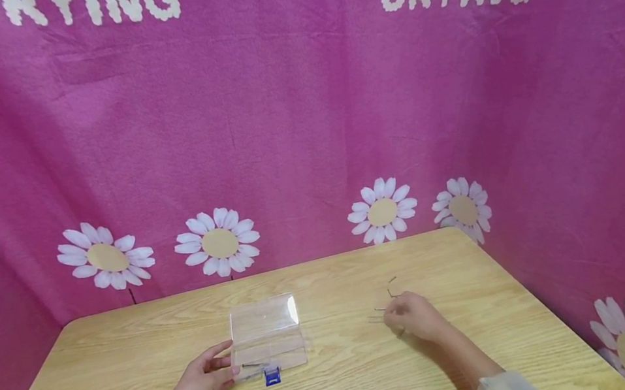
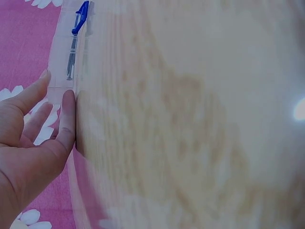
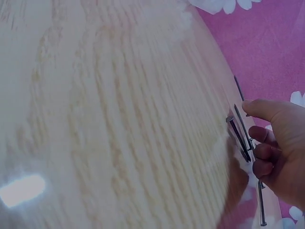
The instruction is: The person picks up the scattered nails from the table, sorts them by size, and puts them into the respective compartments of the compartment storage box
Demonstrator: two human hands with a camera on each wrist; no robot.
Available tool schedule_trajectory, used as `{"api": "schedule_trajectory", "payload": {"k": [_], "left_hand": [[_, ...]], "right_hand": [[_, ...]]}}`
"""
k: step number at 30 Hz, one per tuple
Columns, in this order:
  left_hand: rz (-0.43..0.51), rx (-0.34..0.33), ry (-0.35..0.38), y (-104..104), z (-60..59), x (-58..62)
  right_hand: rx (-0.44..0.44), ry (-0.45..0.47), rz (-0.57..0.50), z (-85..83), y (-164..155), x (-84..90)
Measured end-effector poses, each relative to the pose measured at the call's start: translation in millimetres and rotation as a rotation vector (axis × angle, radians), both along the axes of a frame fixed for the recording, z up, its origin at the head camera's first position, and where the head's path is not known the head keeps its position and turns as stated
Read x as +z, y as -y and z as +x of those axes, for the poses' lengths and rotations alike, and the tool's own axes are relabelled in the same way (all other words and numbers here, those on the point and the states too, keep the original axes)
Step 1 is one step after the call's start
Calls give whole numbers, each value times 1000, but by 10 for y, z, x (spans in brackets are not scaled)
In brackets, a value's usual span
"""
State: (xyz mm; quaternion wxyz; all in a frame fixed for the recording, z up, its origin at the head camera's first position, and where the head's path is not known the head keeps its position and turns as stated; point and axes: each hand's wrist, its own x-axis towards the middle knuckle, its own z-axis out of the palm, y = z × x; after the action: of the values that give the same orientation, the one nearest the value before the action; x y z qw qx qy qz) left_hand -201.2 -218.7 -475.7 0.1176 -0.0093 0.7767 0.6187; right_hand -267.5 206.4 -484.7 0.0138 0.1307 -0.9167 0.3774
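A clear plastic box (image 1: 301,356) stands on the table with its lid (image 1: 262,319) folded back and a blue latch (image 1: 272,376) at its front. Dark nails (image 2: 71,62) lie inside the front compartment. At the box's left end, my left hand (image 1: 202,375) holds it with thumb and fingers spread along the side. To the right, my right hand (image 1: 414,316) is low over the table, its fingers curled at a few thin metal nails (image 3: 238,139). One nail (image 1: 379,309) sticks out left of the fingertips. Which nails it holds I cannot tell.
Behind the right hand, loose nails (image 1: 392,279) lie on the wooden table (image 1: 344,388). A pink cloth (image 1: 291,125) with white daisies and lettering hangs around the table's back and sides. The table's right edge runs close beyond the right forearm.
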Motion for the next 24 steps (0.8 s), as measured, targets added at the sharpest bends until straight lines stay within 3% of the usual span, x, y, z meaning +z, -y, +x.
{"api": "schedule_trajectory", "payload": {"k": [9, 18, 24], "left_hand": [[-8, 15, 7, -10, -14, -2], [-7, 9, 4, -6, -14, -4], [-6, -1, -4, 2, 1, 1]], "right_hand": [[21, 34, -131, -7, 48, 15], [30, 23, -95, 13, 167, 50], [20, 60, -142, 32, 250, 76]]}}
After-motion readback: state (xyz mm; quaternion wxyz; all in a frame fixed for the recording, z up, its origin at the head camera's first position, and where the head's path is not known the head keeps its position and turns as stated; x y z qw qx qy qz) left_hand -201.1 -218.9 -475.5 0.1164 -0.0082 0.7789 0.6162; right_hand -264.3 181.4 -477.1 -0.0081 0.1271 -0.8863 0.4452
